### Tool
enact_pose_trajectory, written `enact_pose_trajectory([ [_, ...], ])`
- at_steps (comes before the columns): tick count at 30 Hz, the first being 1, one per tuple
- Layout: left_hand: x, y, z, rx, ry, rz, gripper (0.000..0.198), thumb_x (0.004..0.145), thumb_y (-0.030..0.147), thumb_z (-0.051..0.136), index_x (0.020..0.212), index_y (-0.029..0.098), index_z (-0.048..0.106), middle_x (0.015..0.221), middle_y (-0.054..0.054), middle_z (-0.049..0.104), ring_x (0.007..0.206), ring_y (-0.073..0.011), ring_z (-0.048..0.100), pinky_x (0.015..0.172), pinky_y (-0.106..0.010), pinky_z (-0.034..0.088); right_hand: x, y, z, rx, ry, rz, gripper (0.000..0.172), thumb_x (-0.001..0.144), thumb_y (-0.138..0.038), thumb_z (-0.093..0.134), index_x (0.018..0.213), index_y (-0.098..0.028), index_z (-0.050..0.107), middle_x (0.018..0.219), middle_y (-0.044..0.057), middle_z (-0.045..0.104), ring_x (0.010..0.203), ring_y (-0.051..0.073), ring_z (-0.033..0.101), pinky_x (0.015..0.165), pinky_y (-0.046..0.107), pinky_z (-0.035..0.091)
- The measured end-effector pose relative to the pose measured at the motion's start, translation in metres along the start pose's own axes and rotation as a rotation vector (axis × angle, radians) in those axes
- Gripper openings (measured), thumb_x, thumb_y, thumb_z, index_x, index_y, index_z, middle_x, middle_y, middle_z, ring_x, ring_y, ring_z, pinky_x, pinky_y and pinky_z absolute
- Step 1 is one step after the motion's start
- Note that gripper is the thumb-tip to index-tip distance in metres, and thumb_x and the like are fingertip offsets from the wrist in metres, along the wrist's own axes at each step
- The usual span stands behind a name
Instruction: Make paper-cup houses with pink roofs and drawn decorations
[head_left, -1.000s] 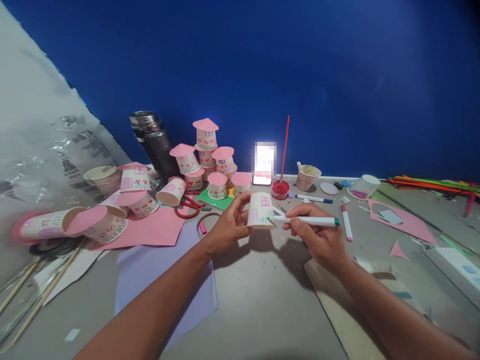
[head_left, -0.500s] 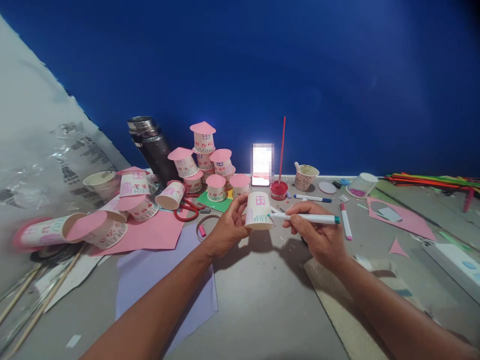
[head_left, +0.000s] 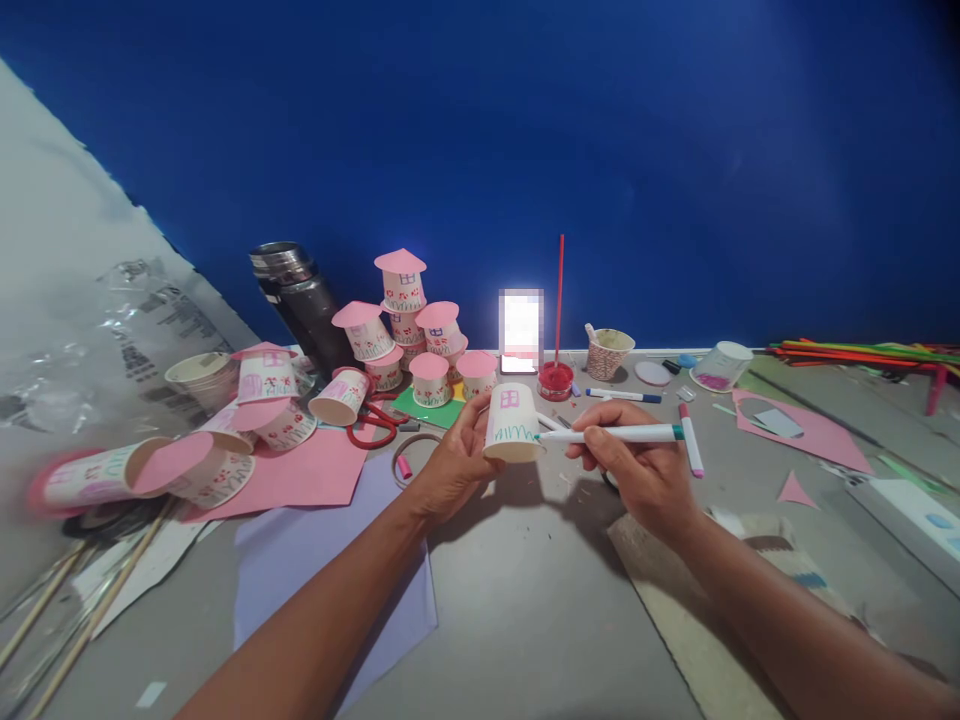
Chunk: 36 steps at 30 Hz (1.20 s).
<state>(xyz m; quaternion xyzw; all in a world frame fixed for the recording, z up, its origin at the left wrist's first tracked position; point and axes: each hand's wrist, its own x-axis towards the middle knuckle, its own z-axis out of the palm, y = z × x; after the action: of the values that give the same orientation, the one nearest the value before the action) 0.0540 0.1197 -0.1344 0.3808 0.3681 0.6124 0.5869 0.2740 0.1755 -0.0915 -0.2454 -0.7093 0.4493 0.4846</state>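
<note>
My left hand [head_left: 448, 462] grips an upturned white paper cup [head_left: 511, 422] that has a pink window and green zigzag grass drawn on it. My right hand [head_left: 637, 470] pinches a white marker with a green end cap [head_left: 611, 434], its tip touching the cup's lower right side. Both hands hover just above the grey tabletop [head_left: 525, 600]. Behind them stands a stack of finished cup houses with pink cone roofs [head_left: 409, 325].
More decorated cups [head_left: 225, 450] lie on pink paper [head_left: 300, 470] at left, beside red scissors [head_left: 371, 425] and a dark metal flask [head_left: 300, 300]. A red paint pot with a stick [head_left: 556, 378], loose markers [head_left: 690, 440], a lit phone [head_left: 520, 330] and coloured sticks [head_left: 862, 358] sit behind and right.
The cup has been turned in my left hand, bringing the window to the front, and more green zigzag lines show along its lower edge. The marker stays at the cup's side.
</note>
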Motion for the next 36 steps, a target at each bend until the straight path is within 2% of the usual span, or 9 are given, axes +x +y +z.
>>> enact_pose_trajectory([
  [5,-0.002,0.0,0.0,-0.03,-0.001,-0.013,0.094,0.059,0.004,0.086,0.143,0.03,0.051,0.143,-0.008,0.065,0.112,-0.0237,0.069,0.083,-0.027,0.053,0.001,0.003,-0.001,0.106,-0.013,0.041,0.028,0.098,-0.047,0.07,0.087,-0.02,0.073,0.07,0.002,0.074,0.057,0.013,0.063,0.051,0.023,0.051],
  [9,-0.004,0.002,0.003,-0.068,0.03,-0.027,0.097,0.06,0.004,0.089,0.146,0.03,0.052,0.137,-0.008,0.068,0.115,-0.0244,0.068,0.085,-0.028,0.052,0.002,0.008,-0.001,0.172,0.027,0.071,0.03,0.099,-0.049,0.068,0.09,-0.021,0.073,0.069,0.002,0.073,0.055,0.012,0.061,0.05,0.023,0.051],
  [14,-0.009,0.007,0.011,-0.098,0.017,-0.079,0.095,0.06,0.005,0.091,0.145,0.029,0.056,0.128,-0.007,0.071,0.111,-0.0248,0.07,0.09,-0.032,0.054,0.005,0.013,-0.001,-0.013,0.062,0.011,0.031,0.099,-0.048,0.068,0.118,-0.025,0.074,0.1,0.007,0.081,0.072,0.016,0.069,0.066,0.031,0.059],
  [17,-0.012,0.008,0.016,-0.138,-0.054,-0.093,0.097,0.06,0.005,0.09,0.148,0.03,0.055,0.12,-0.006,0.074,0.107,-0.0242,0.071,0.092,-0.035,0.055,0.006,0.018,-0.002,-0.141,-0.052,0.005,0.06,0.085,-0.053,0.082,0.136,-0.027,0.066,0.13,0.012,0.076,0.097,0.024,0.073,0.078,0.038,0.062],
  [20,-0.014,0.005,0.018,-0.139,-0.099,-0.113,0.105,0.061,0.007,0.091,0.154,0.031,0.049,0.124,-0.008,0.074,0.113,-0.028,0.071,0.098,-0.039,0.055,0.008,0.022,-0.002,-0.24,-0.175,0.038,0.09,0.069,-0.062,0.09,0.146,-0.025,0.06,0.146,0.016,0.067,0.114,0.033,0.07,0.082,0.042,0.062],
  [23,-0.012,0.002,0.013,-0.046,-0.108,-0.119,0.107,0.062,0.013,0.093,0.156,0.033,0.046,0.142,-0.012,0.066,0.127,-0.0348,0.066,0.102,-0.044,0.053,0.009,0.022,-0.003,-0.326,-0.229,0.039,0.095,0.068,-0.064,0.09,0.149,-0.025,0.058,0.151,0.016,0.062,0.123,0.037,0.067,0.083,0.042,0.062],
  [28,-0.005,0.009,-0.005,0.181,-0.18,0.02,0.093,0.063,0.025,0.098,0.146,0.034,0.058,0.168,-0.01,0.043,0.158,-0.0402,0.036,0.12,-0.05,0.044,0.011,0.024,-0.01,-0.497,-0.322,-0.043,0.09,0.069,-0.057,0.093,0.147,-0.027,0.06,0.14,0.015,0.069,0.12,0.037,0.067,0.094,0.05,0.058],
  [32,-0.003,0.019,-0.01,0.395,-0.285,0.014,0.079,0.074,0.028,0.093,0.145,0.033,0.059,0.162,-0.012,0.052,0.152,-0.0389,0.046,0.12,-0.055,0.044,0.012,0.029,-0.011,-0.522,-0.415,-0.041,0.091,0.07,-0.052,0.094,0.149,-0.027,0.059,0.146,0.015,0.067,0.127,0.038,0.064,0.101,0.055,0.055],
  [36,-0.003,0.02,-0.01,0.494,-0.238,0.026,0.084,0.073,0.026,0.093,0.148,0.03,0.057,0.161,-0.013,0.052,0.146,-0.0385,0.053,0.119,-0.055,0.045,0.013,0.026,-0.014,-0.464,-0.376,-0.011,0.093,0.072,-0.051,0.092,0.154,-0.027,0.054,0.151,0.015,0.064,0.128,0.037,0.064,0.094,0.05,0.06],
])
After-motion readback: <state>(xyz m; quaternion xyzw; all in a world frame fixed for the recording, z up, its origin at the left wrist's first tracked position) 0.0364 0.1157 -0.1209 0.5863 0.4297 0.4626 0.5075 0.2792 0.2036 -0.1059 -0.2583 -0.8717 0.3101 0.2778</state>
